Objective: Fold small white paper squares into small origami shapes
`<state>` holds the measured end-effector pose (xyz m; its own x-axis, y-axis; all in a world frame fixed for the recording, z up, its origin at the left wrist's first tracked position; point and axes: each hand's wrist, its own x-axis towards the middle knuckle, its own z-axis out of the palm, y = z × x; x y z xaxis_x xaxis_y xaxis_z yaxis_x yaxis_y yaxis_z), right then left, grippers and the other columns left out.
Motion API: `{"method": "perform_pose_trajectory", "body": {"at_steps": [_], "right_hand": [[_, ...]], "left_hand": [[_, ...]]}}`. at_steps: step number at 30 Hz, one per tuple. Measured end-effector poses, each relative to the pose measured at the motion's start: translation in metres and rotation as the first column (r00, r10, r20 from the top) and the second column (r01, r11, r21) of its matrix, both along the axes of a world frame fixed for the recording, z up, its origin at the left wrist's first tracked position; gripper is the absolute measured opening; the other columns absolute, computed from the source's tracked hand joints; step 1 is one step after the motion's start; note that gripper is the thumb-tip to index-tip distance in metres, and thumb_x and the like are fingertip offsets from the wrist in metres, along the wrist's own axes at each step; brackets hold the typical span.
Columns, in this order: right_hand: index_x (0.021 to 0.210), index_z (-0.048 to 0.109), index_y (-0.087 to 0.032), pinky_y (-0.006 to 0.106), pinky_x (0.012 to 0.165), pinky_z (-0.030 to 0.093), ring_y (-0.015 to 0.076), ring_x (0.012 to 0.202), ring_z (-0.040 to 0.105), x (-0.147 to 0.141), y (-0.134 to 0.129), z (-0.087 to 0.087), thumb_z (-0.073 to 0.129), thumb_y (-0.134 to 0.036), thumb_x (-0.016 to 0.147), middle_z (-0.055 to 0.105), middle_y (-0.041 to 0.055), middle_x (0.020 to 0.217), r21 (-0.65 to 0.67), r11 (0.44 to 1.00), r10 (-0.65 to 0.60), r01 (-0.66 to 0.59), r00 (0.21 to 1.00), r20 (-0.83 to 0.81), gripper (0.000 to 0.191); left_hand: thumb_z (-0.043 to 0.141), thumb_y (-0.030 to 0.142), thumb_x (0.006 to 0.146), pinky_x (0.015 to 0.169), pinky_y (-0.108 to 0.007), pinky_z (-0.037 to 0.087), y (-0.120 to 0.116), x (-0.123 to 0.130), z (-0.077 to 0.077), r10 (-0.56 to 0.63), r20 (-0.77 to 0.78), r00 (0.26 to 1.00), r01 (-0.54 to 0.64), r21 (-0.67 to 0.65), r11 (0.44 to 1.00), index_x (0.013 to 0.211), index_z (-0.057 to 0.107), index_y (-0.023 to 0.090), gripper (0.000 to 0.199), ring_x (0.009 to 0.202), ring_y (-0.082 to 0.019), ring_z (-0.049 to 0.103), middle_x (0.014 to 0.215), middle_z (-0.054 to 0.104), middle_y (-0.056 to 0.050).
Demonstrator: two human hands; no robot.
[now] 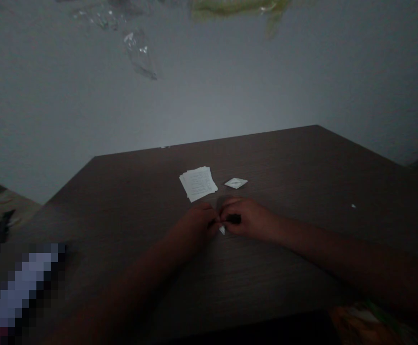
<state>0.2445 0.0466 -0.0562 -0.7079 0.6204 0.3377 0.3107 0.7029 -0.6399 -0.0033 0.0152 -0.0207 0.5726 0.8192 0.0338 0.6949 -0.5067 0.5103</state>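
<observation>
Both hands meet over the middle of the dark wooden table. My left hand (200,223) is closed, its fingertips pinching a small piece of folded white paper (222,230). My right hand (242,216) pinches the same paper from the other side, thumb and fingers curled together. Only a pointed tip of the paper shows below the fingers; the rest is hidden. Just beyond my right hand lies a folded paper shape (236,183), diamond-like in outline. Past my left hand rests a loose stack of square paper sheets (198,184) with writing or print on the top one.
The table (284,158) stands against a pale wall (209,91). A tiny white scrap (353,206) lies at the right. Clear plastic (140,52) hangs on the wall. At the lower left is a blurred-out object (22,287). The light is dim.
</observation>
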Motion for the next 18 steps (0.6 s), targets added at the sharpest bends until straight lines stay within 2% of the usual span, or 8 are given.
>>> {"method": "perform_pose_trajectory", "body": {"at_steps": [6,13,15,18], "right_hand": [[0.107,0.087,-0.024,0.045,0.106,0.067,0.0275,0.11,0.084,-0.001,-0.004,0.001,0.093,-0.016,0.102,0.09,0.008,0.116,0.017,1.0,-0.002,0.002,1.0,0.027,0.011],[0.115,0.086,-0.025,0.052,0.118,0.064,0.0303,0.124,0.081,0.0,-0.014,0.005,0.091,-0.02,0.107,0.087,0.0089,0.124,0.022,0.999,-0.036,0.034,0.997,0.072,0.011],[0.12,0.087,-0.025,0.053,0.121,0.063,0.0326,0.129,0.079,0.001,-0.019,0.007,0.097,-0.023,0.103,0.085,0.01,0.128,0.013,0.999,-0.04,0.039,0.994,0.098,0.02],[0.129,0.087,-0.023,0.057,0.125,0.061,0.0369,0.135,0.075,0.002,-0.027,0.01,0.11,-0.034,0.093,0.083,0.0131,0.135,0.013,0.999,-0.046,0.045,0.99,0.136,0.043]], "left_hand": [[0.077,0.009,0.108,0.099,-0.036,0.065,-0.004,0.004,0.008,0.034,-0.045,0.998,-0.035,-0.019,0.999,0.098,0.085,0.021,0.017,0.103,-0.025,0.081,0.112,0.083,-0.006],[0.08,0.014,0.107,0.1,-0.041,0.068,0.0,-0.001,-0.003,0.025,-0.006,1.0,-0.025,-0.024,0.999,0.099,0.086,0.022,0.013,0.102,-0.027,0.082,0.11,0.083,-0.007],[0.081,0.014,0.106,0.1,-0.041,0.068,0.001,-0.002,-0.007,0.019,0.013,1.0,-0.019,-0.025,1.0,0.099,0.086,0.023,0.013,0.102,-0.027,0.082,0.111,0.083,-0.007],[0.08,0.015,0.107,0.099,-0.042,0.068,0.0,-0.002,-0.009,0.022,0.035,0.999,-0.021,-0.023,1.0,0.098,0.085,0.022,0.012,0.102,-0.027,0.081,0.111,0.083,-0.007]]}}
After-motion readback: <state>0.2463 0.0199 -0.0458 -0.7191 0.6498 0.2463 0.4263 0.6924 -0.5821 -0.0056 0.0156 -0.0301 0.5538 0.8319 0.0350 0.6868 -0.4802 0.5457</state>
